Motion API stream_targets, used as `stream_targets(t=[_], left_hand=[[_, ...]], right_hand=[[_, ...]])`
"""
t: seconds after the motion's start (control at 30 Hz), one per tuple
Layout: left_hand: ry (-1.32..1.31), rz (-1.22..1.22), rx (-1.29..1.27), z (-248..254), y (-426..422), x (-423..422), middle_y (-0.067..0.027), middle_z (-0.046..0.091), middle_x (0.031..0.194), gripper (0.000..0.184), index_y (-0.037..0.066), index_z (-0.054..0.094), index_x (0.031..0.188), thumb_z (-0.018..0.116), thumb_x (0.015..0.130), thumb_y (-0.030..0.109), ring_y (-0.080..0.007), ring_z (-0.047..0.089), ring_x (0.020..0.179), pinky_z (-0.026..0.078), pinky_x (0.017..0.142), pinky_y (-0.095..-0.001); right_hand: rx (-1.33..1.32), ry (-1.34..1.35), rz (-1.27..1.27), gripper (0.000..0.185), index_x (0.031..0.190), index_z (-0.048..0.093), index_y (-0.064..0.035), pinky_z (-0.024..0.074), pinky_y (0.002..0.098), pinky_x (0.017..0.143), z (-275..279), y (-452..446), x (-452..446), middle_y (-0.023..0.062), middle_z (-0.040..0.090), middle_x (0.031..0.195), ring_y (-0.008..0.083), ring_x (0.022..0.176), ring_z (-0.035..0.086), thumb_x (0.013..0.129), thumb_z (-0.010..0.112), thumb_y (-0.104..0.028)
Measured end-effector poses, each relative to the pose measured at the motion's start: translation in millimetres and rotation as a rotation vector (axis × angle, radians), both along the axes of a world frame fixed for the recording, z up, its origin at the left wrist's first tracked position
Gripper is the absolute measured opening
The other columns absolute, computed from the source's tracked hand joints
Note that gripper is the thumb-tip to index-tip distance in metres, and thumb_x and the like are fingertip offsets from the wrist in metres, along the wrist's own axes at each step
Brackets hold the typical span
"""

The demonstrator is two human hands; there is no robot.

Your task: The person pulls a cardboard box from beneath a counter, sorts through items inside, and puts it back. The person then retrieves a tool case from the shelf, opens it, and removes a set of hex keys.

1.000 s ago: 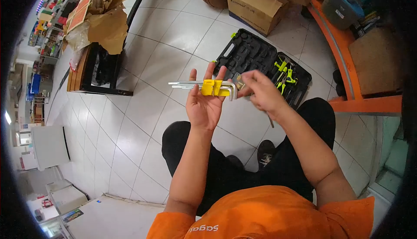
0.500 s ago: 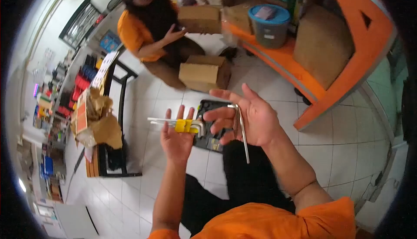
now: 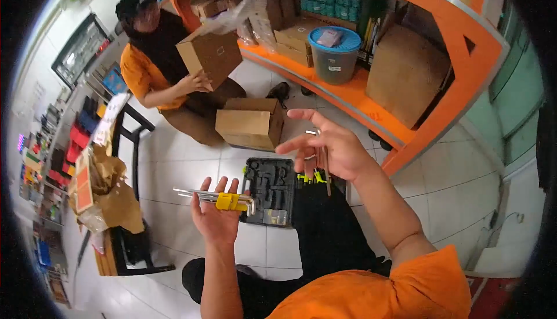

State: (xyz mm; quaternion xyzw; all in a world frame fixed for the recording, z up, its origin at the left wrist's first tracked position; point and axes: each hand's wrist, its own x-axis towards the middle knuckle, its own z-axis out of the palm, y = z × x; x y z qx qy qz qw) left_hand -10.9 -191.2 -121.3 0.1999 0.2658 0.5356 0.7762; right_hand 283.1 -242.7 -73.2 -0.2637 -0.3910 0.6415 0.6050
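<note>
A hex key set in a yellow holder (image 3: 231, 202) lies across my left hand (image 3: 214, 220), its long silver ends pointing left. The thumb crosses the keys, and the other fingers are spread. To the right, my right hand (image 3: 336, 151) holds loose hex keys (image 3: 325, 165) against the palm. They hang downward, partly hidden by the fingers, which are spread and slightly bent. Below and between the hands, a black tool case (image 3: 270, 188) lies open on the floor. Yellow-green tools (image 3: 316, 176) show in its right half, partly covered by my right hand and leg.
A co-worker (image 3: 152, 58) crouches at the upper left, holding a cardboard box (image 3: 210, 57). Another box (image 3: 246, 124) stands on the floor beyond the case. An orange shelf (image 3: 360, 95) carries a blue-lidded bucket (image 3: 335, 64). Brown paper (image 3: 116, 197) tops a bench at left.
The view has tilted up toward the shelf and co-worker, who now holds up a box. My right hand has moved away from the left, with the loose keys in it. The set stays in my left hand.
</note>
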Motion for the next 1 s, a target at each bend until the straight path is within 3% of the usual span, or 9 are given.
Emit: stream_targets(t=[0.1,0.17,0.27,0.47,0.67,0.77,0.83,0.87,1.0], left_hand=[[0.087,-0.027,-0.098,-12,9,-7,-0.0163,0.051,0.131,0.052,0.016,0.043,0.136,0.043,0.1,0.053,-0.0387,0.053,0.124,0.042,0.102,-0.0656],[0.097,-0.049,-0.147,-25,14,-9,-0.0147,0.061,0.108,0.052,0.012,0.045,0.129,0.044,0.1,0.055,-0.0348,0.06,0.104,0.047,0.093,-0.0568],[0.145,-0.107,-0.207,-60,26,-29,-0.0071,0.059,0.068,0.049,0.009,0.051,0.114,0.047,0.098,0.055,-0.0271,0.06,0.07,0.05,0.073,-0.0452],[0.275,-0.471,-0.313,-142,100,-40,-0.0053,0.056,0.069,0.041,0.014,0.056,0.1,0.051,0.096,0.054,-0.0216,0.055,0.061,0.047,0.059,-0.0392],[0.303,-0.74,-0.263,-242,125,38,0.0006,0.043,0.059,0.037,0.019,0.058,0.093,0.052,0.096,0.056,-0.0163,0.045,0.051,0.042,0.049,-0.0335],[0.205,-1.095,-0.44,-276,107,73,-0.0042,0.049,0.059,0.049,0.013,0.054,0.091,0.045,0.1,0.06,-0.0192,0.039,0.048,0.042,0.048,-0.0404],[0.318,-1.011,-0.21,-264,49,97,-0.002,0.058,0.058,0.041,0.015,0.061,0.094,0.052,0.098,0.054,-0.0167,0.054,0.049,0.049,0.051,-0.0344],[0.249,-1.114,-0.337,-250,26,105,-0.0015,0.058,0.057,0.041,0.014,0.062,0.098,0.051,0.098,0.054,-0.0173,0.055,0.048,0.05,0.051,-0.0358],[0.215,-1.375,-0.262,-263,-39,120,-0.0015,0.055,0.058,0.044,0.013,0.061,0.099,0.05,0.098,0.055,-0.018,0.051,0.048,0.048,0.05,-0.0369]], right_hand=[[-0.014,-0.412,-0.102,0.041,0.145,0.033,-0.0088,0.0546,0.0278,0.061,-29,36,-31,0.0182,0.065,0.125,0.019,0.075,0.067,0.106,0.04,-0.019],[-0.023,-0.776,-0.1,0.037,0.141,0.037,-0.0064,0.0534,0.0338,0.062,-54,59,-48,0.0165,0.071,0.1,0.0175,0.07,0.065,0.106,0.04,-0.018],[-0.037,-1.146,-0.323,0.036,0.131,0.042,-0.0037,0.0539,0.0458,0.066,-67,72,-84,0.0218,0.07,0.086,0.0313,0.071,0.069,0.105,0.046,-0.028],[-0.403,-1.758,-0.572,0.047,0.109,0.051,-0.0021,0.0526,0.0581,0.069,-40,33,-102,0.0269,0.068,0.077,0.0458,0.075,0.068,0.101,0.048,-0.048],[-0.657,-2.07,-1.139,0.038,0.116,0.056,0.0044,0.0558,0.0543,0.064,56,-146,-108,0.0234,0.071,0.084,0.0418,0.08,0.071,0.098,0.049,-0.028],[-1.174,-2.18,-1.427,0.033,0.113,0.056,0.0031,0.0534,0.0539,0.053,117,-252,-162,0.0176,0.067,0.069,0.0392,0.064,0.069,0.093,0.051,-0.022],[-1.572,-2.371,-1.559,0.033,0.122,0.054,-0.0041,0.0485,0.0514,0.048,158,-313,-205,0.0144,0.065,0.064,0.0358,0.058,0.067,0.092,0.052,-0.019],[-1.401,-2.592,-1.728,0.028,0.119,0.054,-0.0062,0.0481,0.0504,0.048,175,-354,-227,0.0153,0.065,0.064,0.0357,0.059,0.067,0.095,0.051,-0.021],[-2.241,-2.514,-1.738,0.039,0.11,0.058,-0.0072,0.0522,0.0526,0.058,274,-471,-319,0.0155,0.071,0.076,0.0377,0.07,0.07,0.099,0.051,-0.044]])
